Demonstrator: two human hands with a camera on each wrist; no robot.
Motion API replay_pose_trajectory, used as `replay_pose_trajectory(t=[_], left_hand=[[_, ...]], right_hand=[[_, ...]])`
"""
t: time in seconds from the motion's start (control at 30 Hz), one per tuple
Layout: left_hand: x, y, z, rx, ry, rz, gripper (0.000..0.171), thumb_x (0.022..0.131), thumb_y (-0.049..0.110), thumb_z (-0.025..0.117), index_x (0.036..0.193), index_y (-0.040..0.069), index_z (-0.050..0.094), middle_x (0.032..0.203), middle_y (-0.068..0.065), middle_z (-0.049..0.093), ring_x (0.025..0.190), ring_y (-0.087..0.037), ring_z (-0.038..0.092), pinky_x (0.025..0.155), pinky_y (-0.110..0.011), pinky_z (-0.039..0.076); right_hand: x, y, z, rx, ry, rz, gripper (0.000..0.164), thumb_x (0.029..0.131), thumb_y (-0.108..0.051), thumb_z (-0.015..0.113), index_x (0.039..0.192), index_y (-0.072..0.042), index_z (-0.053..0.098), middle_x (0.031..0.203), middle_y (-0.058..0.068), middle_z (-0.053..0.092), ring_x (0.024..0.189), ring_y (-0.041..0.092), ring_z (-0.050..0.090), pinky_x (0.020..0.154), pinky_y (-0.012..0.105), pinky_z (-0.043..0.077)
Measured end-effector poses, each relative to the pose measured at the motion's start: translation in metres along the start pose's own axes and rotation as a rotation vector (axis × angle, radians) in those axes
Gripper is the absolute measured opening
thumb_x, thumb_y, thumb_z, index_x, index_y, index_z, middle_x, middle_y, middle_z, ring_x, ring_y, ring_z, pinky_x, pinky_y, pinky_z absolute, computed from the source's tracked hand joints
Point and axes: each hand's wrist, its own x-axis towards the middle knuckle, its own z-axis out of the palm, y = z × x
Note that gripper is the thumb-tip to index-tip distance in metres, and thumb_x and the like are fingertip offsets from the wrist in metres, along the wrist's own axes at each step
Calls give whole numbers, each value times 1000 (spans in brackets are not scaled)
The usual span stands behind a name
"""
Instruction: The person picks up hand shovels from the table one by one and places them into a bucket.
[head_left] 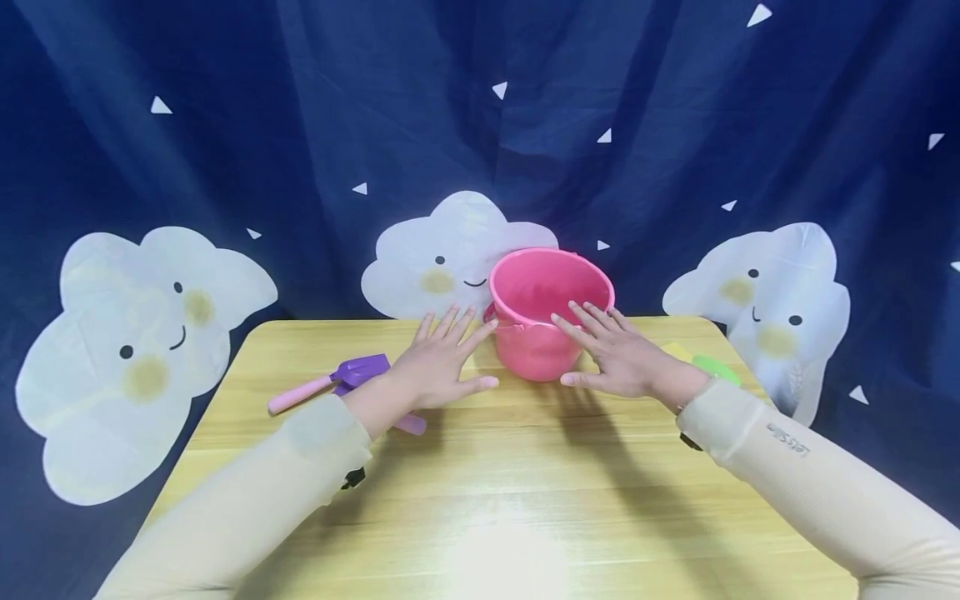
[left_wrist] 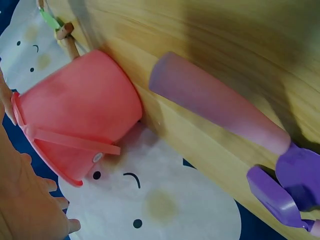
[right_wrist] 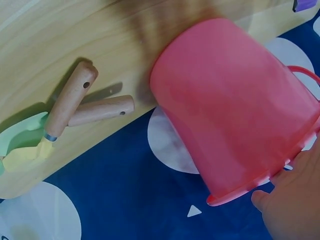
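A pink plastic bucket (head_left: 536,350) stands upright near the table's far edge, its handle (left_wrist: 75,141) folded down along the side. My left hand (head_left: 437,364) is left of it with spread, straight fingers, the forefinger close to the bucket wall in the head view. On the other side my right hand (head_left: 621,360) also has its fingers spread, overlapping the bucket's front right rim. Neither hand grips anything. Below my left wrist lie two purple toy shovels: one with a pink handle (head_left: 300,394), the other with a lilac handle (left_wrist: 215,102), partly hidden by that wrist.
Right of the bucket, a green toy shovel (right_wrist: 22,132) and a yellow one (right_wrist: 31,151) lie with their wooden handles crossed. The wooden table (head_left: 480,475) ends just behind the bucket. A dark blue curtain (head_left: 420,100) with white clouds hangs beyond.
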Motion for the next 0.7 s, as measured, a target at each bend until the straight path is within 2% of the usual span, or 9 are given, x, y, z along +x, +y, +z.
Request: replay_pose_trajectory(t=[0.2,0.43,0.7], left_hand=[[8,8,1,-23,-4,3,89,89,82,24,161,32,7,167,-6,-4,152,-32,-8,117,-60,-4],[24,21,3,-25,-4,32,86,91,81,24,161,34,4,167,-7,-5,153,-32,-7,117,-60,-3],[31,28,8,-55,-16,39,87,91,80,27,161,33,3,167,-6,-5,153,-32,-9,117,-60,-4]], right_hand=[[1,1,1,9,9,-19,88,93,-66,50,161,-24,14,166,16,10,151,41,9,118,59,6],[-2,2,0,10,20,-11,87,93,-65,50,161,-24,15,166,16,11,151,42,10,118,60,6],[0,1,4,11,28,-20,86,94,-68,47,161,-26,15,166,15,12,151,40,10,118,60,6]])
